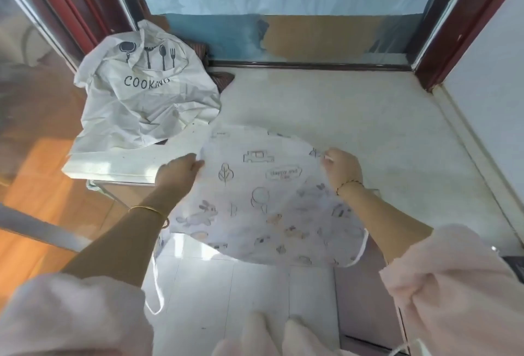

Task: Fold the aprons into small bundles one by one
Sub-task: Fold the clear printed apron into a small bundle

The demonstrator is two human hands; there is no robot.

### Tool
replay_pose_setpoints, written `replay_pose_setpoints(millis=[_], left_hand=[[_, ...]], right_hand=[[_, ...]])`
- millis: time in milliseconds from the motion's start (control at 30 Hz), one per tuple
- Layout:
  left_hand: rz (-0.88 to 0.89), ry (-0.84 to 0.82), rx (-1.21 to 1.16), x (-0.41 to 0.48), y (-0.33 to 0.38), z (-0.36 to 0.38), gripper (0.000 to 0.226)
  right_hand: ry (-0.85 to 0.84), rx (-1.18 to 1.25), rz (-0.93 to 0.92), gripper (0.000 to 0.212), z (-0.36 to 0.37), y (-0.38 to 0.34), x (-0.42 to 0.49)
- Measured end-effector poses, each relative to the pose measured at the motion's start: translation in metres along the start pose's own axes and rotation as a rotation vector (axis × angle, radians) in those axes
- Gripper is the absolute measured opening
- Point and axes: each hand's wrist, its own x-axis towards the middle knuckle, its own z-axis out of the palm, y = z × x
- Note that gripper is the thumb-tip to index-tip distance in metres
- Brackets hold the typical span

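Note:
A thin white apron with small cartoon prints (263,202) is stretched between my hands over the front edge of the pale stone ledge (354,117). Its lower part hangs off the edge toward the floor, and white ties dangle below. My left hand (177,170) pinches the apron's left edge. My right hand (341,167) pinches its upper right edge. A second, crumpled cream apron printed "COOKING" with utensil pictures (144,100) lies heaped at the ledge's left end, untouched.
A dark striped cloth (218,77) peeks out behind the cream apron. A window with a dark red frame (453,23) backs the ledge, and a white wall closes the right side. White floor tiles (241,293) lie below, with orange wood flooring at left.

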Motion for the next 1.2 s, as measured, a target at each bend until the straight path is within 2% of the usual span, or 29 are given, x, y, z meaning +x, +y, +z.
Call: replay_pose_setpoints(millis=[33,67,100,167,200,233,267,300,367,433,500,567,633,700,767,833,900,1000,1100,1133,1200], left_hand=[[0.097,0.231,0.086,0.003,0.003,-0.003,0.029],[0.139,0.276,0.105,0.003,0.005,-0.006,0.029],[0.152,0.103,0.135,0.001,0.003,-0.004,0.028],[0.106,-0.644,0.395,-0.014,-0.007,0.010,0.027],[0.044,-0.910,0.480,-0.020,-0.014,0.017,0.028],[-0.007,-1.031,0.490,-0.026,-0.021,0.022,0.030],[-0.040,-1.038,0.446,-0.029,-0.027,0.024,0.031],[-0.057,-0.995,0.415,-0.025,-0.031,0.022,0.032],[-0.080,-0.901,0.431,-0.009,-0.033,0.010,0.032],[-0.066,-0.749,0.461,0.015,-0.033,-0.006,0.032],[-0.079,-0.610,0.390,0.039,-0.025,-0.025,0.034],[-0.177,-0.460,0.084,0.064,-0.011,-0.042,0.027],[-0.279,-0.289,-0.321,0.092,0.011,-0.059,0.018],[-0.307,-0.157,-0.535,0.118,0.038,-0.078,0.022],[-0.218,-0.030,-0.406,0.145,0.069,-0.091,0.032],[-0.105,0.132,-0.211,0.167,0.111,-0.099,0.031],[0.028,0.234,-0.166,0.189,0.156,-0.097,0.030],[0.157,0.267,-0.114,0.229,0.228,-0.069,0.032],[0.287,0.202,-0.166,0.263,0.299,-0.024,0.031],[0.344,0.179,-0.194,0.275,0.325,-0.006,0.029],[0.479,0.153,-0.191,0.295,0.371,0.024,0.027]], right_hand=[[0.131,0.070,-0.030,0.024,-0.002,-0.003,-0.001],[0.129,0.084,-0.056,0.024,-0.002,-0.004,-0.005],[-0.043,-0.008,-0.067,0.024,0.004,0.002,-0.012],[-0.882,-0.289,0.096,0.026,0.017,0.013,-0.037],[-1.247,-0.348,0.225,0.030,0.020,0.017,-0.046],[-1.432,-0.343,0.319,0.028,0.021,0.019,-0.050],[-1.429,-0.296,0.335,0.021,0.020,0.016,-0.050],[-1.300,-0.245,0.284,0.015,0.021,0.012,-0.045],[-1.066,-0.193,0.173,0.021,0.019,-0.002,-0.029],[-0.909,-0.185,0.085,0.023,0.016,-0.017,-0.012],[-0.696,-0.194,0.045,0.030,0.015,-0.028,0.007],[-0.470,-0.171,0.056,0.024,0.010,-0.037,0.027],[-0.277,-0.077,0.098,0.016,0.001,-0.044,0.046],[-0.148,0.024,0.130,0.017,-0.013,-0.049,0.062],[-0.046,0.100,0.161,0.015,-0.029,-0.053,0.076],[0.082,0.085,0.203,0.016,-0.047,-0.049,0.091],[0.220,0.038,0.256,0.022,-0.065,-0.039,0.104],[0.380,0.035,0.382,0.027,-0.089,-0.003,0.130],[0.542,0.077,0.537,0.039,-0.105,0.042,0.162],[0.599,0.034,0.549,0.048,-0.109,0.058,0.173],[0.694,-0.164,0.408,0.065,-0.105,0.084,0.190]])
